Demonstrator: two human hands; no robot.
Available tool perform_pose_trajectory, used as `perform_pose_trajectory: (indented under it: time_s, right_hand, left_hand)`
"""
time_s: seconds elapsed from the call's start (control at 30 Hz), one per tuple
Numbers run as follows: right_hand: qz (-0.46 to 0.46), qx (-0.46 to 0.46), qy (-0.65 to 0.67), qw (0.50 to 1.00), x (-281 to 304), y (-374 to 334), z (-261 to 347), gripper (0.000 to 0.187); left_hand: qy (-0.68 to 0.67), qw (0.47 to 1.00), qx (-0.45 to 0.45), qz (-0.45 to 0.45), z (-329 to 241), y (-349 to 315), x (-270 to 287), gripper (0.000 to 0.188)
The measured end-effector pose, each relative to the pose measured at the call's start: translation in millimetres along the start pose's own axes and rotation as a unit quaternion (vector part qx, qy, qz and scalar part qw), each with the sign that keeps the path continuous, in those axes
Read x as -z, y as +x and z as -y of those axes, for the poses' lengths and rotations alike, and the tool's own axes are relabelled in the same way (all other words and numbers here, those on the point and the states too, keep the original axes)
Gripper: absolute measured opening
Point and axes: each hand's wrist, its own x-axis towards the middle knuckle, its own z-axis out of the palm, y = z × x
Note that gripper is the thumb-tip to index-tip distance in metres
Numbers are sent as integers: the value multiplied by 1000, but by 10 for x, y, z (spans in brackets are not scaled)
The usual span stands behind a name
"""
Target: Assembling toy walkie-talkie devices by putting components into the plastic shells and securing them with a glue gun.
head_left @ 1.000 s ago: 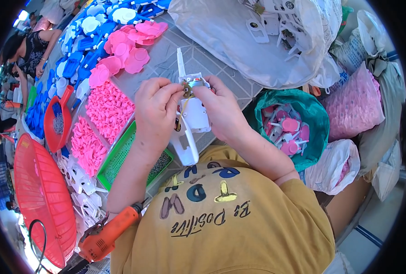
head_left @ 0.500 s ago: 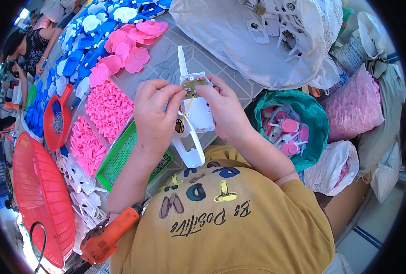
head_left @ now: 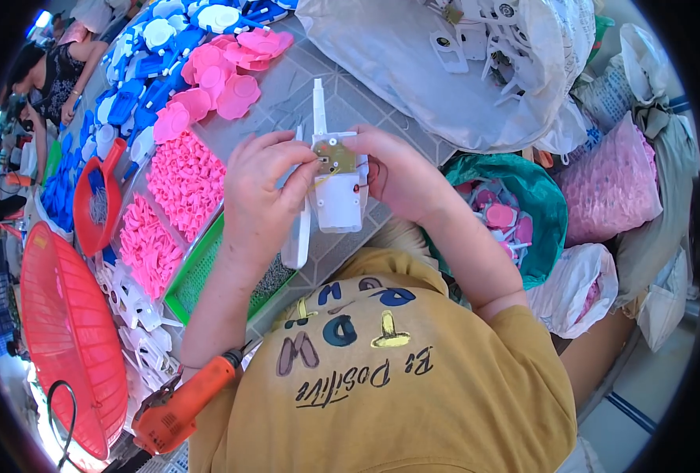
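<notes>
carefully, it seems, the left hand (head_left: 267,173) pinches thumb to fingertips at the left edge of a small circuit board (head_left: 336,158), though whether the tips grip the board or the thin yellow wire (head_left: 317,182) beside it cannot be told; the right hand (head_left: 401,169) has its thumb on the board's right side and its other fingers curled behind the white housing (head_left: 339,209), which is held before the person's chest with the board at its upper end; a long white part (head_left: 295,240) sits beside it below the left hand; a tug could break the wire's joint, should the left hand pull away or the long part swing; the board could also tip out of place if the right thumb slackens; leftward, a green tray (head_left: 200,270) holds small grey metal bits (head_left: 275,277); next to it, pink pieces (head_left: 186,188) lie in two heaps; a red scoop (head_left: 113,188) holds thin pins (head_left: 98,206); rightward, a teal bag (head_left: 551,229) holds pink and white parts (head_left: 498,214); beyond the hands, an open white sack (head_left: 373,55) holds more white pieces (head_left: 448,51)
</notes>
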Motion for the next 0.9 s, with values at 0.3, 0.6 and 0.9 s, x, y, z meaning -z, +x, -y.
perform_pose_trajectory:
  time_s: [0.3,0.6,0.9]
  right_hand:
    - [-22,-34,-205,978,-87,23,57,26]
    - [39,-39,-239,970,108,138,-127,19]
    - [-119,40,-111,986,131,93,-524,39]
  left_hand:
    - [41,996,-40,67,97,-53,44,9]
    - [14,998,-23,56,115,-158,148,16]
    - [-543,840,-3,2,499,-1617,1616,63]
